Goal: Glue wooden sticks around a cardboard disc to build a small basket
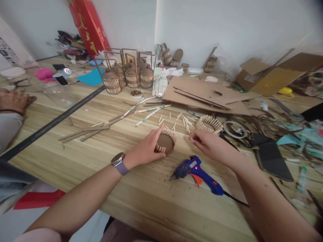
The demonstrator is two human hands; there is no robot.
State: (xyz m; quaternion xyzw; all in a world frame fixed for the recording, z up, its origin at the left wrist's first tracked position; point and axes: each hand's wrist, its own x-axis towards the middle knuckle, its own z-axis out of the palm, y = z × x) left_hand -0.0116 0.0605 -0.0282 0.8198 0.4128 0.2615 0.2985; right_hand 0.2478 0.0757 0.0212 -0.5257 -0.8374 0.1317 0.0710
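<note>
My left hand (148,146) grips the left side of a round brown base (166,143) edged with short upright wooden pegs. The base rests on the wooden table. To its right, my right hand (202,143) has thumb and fingertips pinched around a short wooden stick (187,138). Just beyond lie loose short sticks (186,121) and a second ring of pegs (209,124). Nearer to me, a blue glue gun (199,173) with an orange trigger and a lit red light lies on its side, its nozzle toward the left.
Lidded basket-like models with tall handles (132,75) stand at the back. Behind the sticks lies flat cardboard (196,90). A phone (272,158) and coiled strips are at the right. Another person's hand (12,101) rests at the far left.
</note>
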